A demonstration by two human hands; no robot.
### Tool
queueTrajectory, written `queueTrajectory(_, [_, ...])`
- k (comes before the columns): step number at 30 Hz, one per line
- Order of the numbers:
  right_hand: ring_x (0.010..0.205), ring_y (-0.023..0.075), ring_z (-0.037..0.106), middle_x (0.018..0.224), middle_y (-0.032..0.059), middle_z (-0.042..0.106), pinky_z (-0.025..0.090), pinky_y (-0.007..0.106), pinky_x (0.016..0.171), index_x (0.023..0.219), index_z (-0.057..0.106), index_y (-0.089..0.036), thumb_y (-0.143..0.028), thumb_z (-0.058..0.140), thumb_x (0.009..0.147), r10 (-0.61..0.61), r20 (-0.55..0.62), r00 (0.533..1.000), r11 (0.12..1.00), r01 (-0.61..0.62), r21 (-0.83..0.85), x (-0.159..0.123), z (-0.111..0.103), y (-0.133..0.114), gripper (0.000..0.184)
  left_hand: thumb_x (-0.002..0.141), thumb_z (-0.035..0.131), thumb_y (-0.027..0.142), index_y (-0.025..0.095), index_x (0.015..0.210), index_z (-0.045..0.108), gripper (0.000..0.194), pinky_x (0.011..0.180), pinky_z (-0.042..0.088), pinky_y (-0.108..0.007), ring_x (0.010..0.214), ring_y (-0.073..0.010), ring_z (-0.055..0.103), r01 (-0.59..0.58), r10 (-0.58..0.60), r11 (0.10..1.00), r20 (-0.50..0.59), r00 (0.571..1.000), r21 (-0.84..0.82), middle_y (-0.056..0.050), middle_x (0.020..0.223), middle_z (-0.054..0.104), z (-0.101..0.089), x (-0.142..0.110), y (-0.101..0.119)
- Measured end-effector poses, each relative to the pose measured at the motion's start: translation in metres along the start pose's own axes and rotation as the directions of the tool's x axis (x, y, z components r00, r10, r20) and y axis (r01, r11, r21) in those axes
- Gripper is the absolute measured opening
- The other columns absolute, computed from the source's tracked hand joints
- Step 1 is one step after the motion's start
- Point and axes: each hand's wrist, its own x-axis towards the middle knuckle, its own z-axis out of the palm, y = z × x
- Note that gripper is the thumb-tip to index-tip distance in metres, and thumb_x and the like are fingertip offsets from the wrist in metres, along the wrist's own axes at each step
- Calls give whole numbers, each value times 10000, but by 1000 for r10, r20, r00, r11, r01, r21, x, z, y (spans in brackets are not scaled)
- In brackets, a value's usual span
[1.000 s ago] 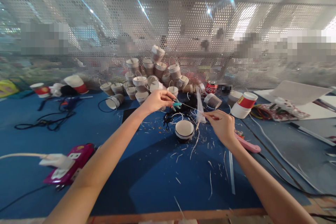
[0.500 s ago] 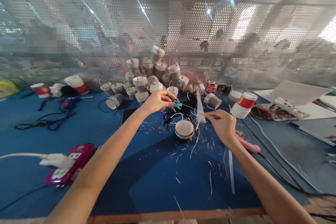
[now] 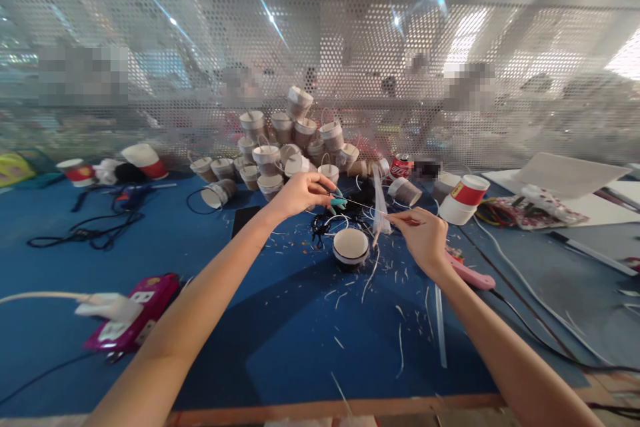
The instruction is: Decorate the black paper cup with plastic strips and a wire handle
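My left hand (image 3: 306,193) is closed, its thumb and fingers pinching one end of a thin white string (image 3: 361,204). The other end is pinched in my right hand (image 3: 424,233), so the string runs nearly straight between them above the table. Teal handles (image 3: 339,202) show right beside my left fingertips; whether they are touched I cannot tell. Below the string a small cup (image 3: 351,245), white inside with a dark band round it, stands upright. A bundle of clear plastic sticks or film (image 3: 381,205) stands close to my right fingertips.
Behind, many small handled buckets (image 3: 267,159) are piled against a perforated screen (image 3: 200,47). A pink glue gun (image 3: 473,272) lies by my right wrist, with a red-and-white paper cup (image 3: 465,200) farther back. At left is a purple power strip (image 3: 140,310). String scraps (image 3: 401,350) litter the blue table.
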Motion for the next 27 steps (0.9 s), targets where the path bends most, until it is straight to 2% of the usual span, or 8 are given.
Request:
queueTrajectory(8, [600,160,579,633,20,662,434,286,592,650,708,-203,-319,664,757,-84,-22,996,994,82,-65,1,0,-3,164,639,724,240,150,903,626,296,686,497,-288,676,-149,657,-12,12,1000,12,1000,5,-45,720,695,-1,1,-3])
queueTrajectory(14, [578,150,566,642,24,649,433,282,569,769,742,-203,-335,610,798,-82,2,997,993,82,-82,1,1,-4,188,633,727,212,158,888,630,279,663,486,-283,651,-141,647,-5,5,1000,5,1000,16,-26,697,682,0,1,-1])
queueTrajectory(21, [584,151,566,636,29,652,416,279,549,649,712,-202,-375,630,791,-120,-24,992,986,117,-120,0,2,-3,239,642,717,198,151,887,630,264,700,486,-294,685,-148,653,-3,3,1000,5,1000,-1,-35,712,688,1,1,-1])
queueTrajectory(27, [602,159,571,630,20,642,398,276,551,627,689,-201,-376,633,786,-72,-6,997,984,70,-161,-1,5,-3,243,655,709,205,148,892,632,256,656,477,-279,659,-143,642,3,-3,1000,-1,1000,29,-35,687,681,3,0,1])
